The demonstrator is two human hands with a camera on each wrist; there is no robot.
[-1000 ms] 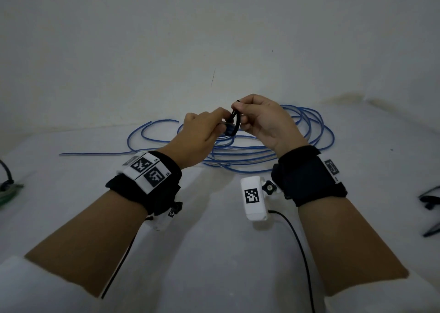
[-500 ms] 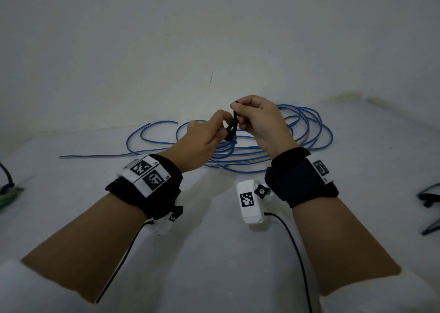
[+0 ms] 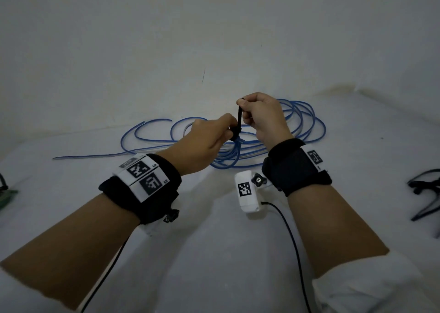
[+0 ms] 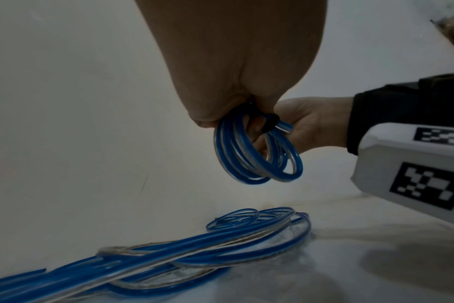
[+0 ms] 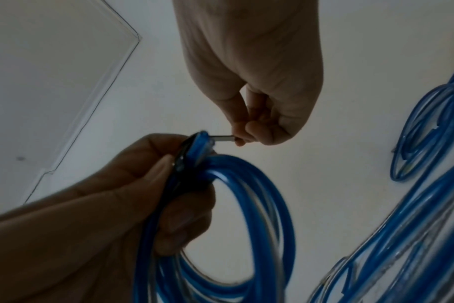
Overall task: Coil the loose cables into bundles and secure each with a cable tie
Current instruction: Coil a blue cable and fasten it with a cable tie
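A white desk (image 3: 214, 253) runs to the wall. Loose loops of blue cable (image 3: 307, 122) sprawl over its far side, one end trailing left; dark cables (image 3: 426, 193) lie at the right edge.

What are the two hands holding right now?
Left hand: closed, gripping the blue cable coil at the cable tie's loop.
Right hand: closed, pinching the black cable tie by its tail.
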